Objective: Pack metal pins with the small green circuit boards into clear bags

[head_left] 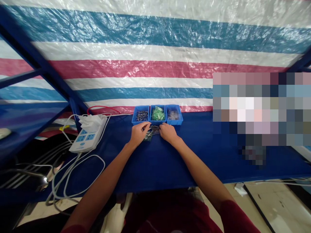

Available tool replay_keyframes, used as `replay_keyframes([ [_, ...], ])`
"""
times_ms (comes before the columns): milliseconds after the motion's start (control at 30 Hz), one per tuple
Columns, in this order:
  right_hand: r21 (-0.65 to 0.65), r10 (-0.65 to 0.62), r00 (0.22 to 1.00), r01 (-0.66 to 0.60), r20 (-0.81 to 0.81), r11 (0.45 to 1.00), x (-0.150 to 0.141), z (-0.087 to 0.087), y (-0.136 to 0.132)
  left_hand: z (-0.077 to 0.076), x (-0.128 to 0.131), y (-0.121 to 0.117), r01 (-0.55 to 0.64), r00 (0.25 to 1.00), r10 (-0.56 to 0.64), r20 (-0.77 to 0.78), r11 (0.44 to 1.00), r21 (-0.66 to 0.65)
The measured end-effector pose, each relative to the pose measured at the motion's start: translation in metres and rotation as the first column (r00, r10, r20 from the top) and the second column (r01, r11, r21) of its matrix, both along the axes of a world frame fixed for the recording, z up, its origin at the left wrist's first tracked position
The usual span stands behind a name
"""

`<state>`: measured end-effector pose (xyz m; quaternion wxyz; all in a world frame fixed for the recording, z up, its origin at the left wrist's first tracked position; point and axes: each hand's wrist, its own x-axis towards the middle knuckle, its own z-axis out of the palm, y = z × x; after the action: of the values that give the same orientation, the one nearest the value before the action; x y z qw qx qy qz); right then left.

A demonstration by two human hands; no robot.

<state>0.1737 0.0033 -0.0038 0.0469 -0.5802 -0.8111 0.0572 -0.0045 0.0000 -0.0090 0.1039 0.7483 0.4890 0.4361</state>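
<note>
My left hand point(139, 133) is closed, thumb and fingers pinched together at the front of the left bin; what they hold, if anything, is too small to make out. Opposite it, my right hand point(168, 132) is closed with its fingers curled at the edge of a small clear bag point(155, 130). Thin silvery metal pieces point(151, 132) lie between the two hands. Beneath my left hand rests another small clear bag point(148, 138). Just beyond are three blue bins: one with dark and silvery metal pieces point(142, 116), one with green bags point(157, 114), one with clear bags point(173, 114).
On the left of the blue table point(155, 165) lies a white power strip point(88, 134) with plugs in it. White cables point(70, 181) loop over the table's left front edge. Striped plastic sheeting point(145, 69) hangs behind. A pixelated patch covers the right side.
</note>
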Motion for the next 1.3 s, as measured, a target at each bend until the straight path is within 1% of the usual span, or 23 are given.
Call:
replay_keyframes([
  [100,0.029,-0.023,0.999,0.024,-0.032,0.999,0.003,0.007,0.0,0.001,0.0,-0.001,-0.008,1.0,0.008,0.006,1.0,0.006],
  [200,0.084,-0.041,0.991,0.052,-0.129,0.995,0.004,0.02,0.0,0.003,0.002,-0.001,0.004,0.999,-0.004,0.038,1.0,0.011],
  [267,0.131,-0.001,0.977,0.03,-0.215,0.991,0.003,0.027,0.001,0.003,0.004,0.0,0.028,0.994,-0.024,0.104,0.999,-0.033],
  [333,0.158,0.06,0.955,-0.014,-0.291,0.987,0.002,0.03,0.004,0.002,0.006,0.001,0.06,0.978,-0.035,0.206,0.991,-0.119],
  [400,0.177,0.098,0.927,-0.036,-0.362,0.984,0.002,0.028,0.007,-0.001,0.007,0.003,0.107,0.951,-0.038,0.306,0.971,-0.215],
  [467,0.203,0.12,0.896,-0.034,-0.427,0.979,0.002,0.021,0.009,-0.003,0.008,0.005,0.158,0.922,-0.044,0.385,0.95,-0.269],
  [533,0.234,0.137,0.869,-0.025,-0.476,0.972,0.002,0.012,0.009,-0.004,0.009,0.006,0.191,0.895,-0.05,0.444,0.942,-0.277],
  [600,0.258,0.151,0.842,-0.015,-0.518,0.966,0.003,0.004,0.008,-0.003,0.009,0.005,0.199,0.875,-0.047,0.482,0.942,-0.27],
  [833,0.317,0.234,0.711,-0.017,-0.663,0.948,0.007,-0.01,0.006,-0.002,0.011,0.004,0.239,0.863,-0.069,0.5,0.928,-0.286],
  [933,0.317,0.257,0.621,-0.015,-0.74,0.948,0.007,-0.013,0.006,-0.001,0.012,0.004,0.263,0.852,-0.101,0.514,0.931,-0.253],
  [1067,0.263,0.227,0.502,0.0,-0.834,0.965,0.004,-0.012,0.004,0.001,0.013,0.003,0.254,0.866,-0.115,0.486,0.939,-0.232],
  [1133,0.255,0.221,0.473,0.007,-0.853,0.967,0.002,-0.01,0.002,0.001,0.013,0.002,0.243,0.873,-0.103,0.476,0.939,-0.242],
  [1300,0.256,0.216,0.444,0.032,-0.869,0.966,-0.001,-0.007,-0.003,0.0,0.011,0.005,0.225,0.872,-0.089,0.481,0.946,-0.235],
])
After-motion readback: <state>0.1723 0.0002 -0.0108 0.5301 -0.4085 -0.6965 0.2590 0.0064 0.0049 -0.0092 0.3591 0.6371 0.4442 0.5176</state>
